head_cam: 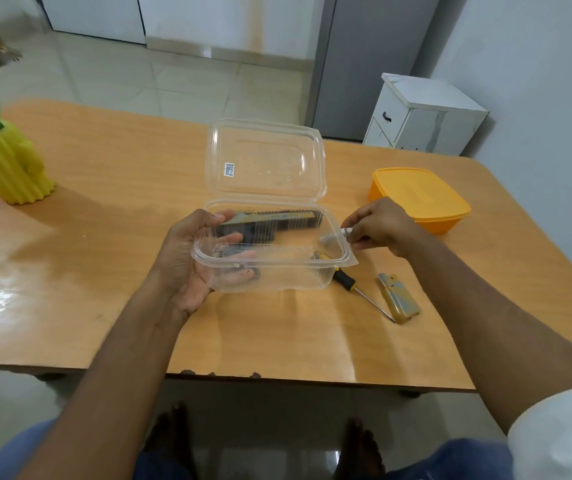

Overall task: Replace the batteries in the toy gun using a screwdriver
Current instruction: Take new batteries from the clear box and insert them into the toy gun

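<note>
Right now the wooden table (pixel 104 271) carries everything, so start there: a yellow ribbed plant pot (pixel 10 164) stands at its left edge, an orange lidded box (pixel 419 199) sits toward the far right corner, and a clear plastic container (pixel 270 268) with its hinged lid thrown back is held up just over the middle. The toy gun (pixel 270 223), dark and long, shows through the container's far wall; whether it lies inside or on the table just behind it cannot be told.

The left hand (pixel 187 261) is wrapped around the container's left end, thumb over the rim and fingers under the base. The right hand (pixel 378 226) pinches a small white object, probably a battery (pixel 346 232), at the container's right rim.

The screwdriver (pixel 346 282), black and yellow handled, lies on the table just right of the container, its tip touching a small tan cover (pixel 398 299), likely the battery door, nearer the front edge.

The risks, as I judge them: the thin container could flex or tip in a one-handed grip and spill its contents; the battery is held only by fingertips and could drop and roll off the table; the loose cover and any small screw are easy to knock away with a forearm.
</note>
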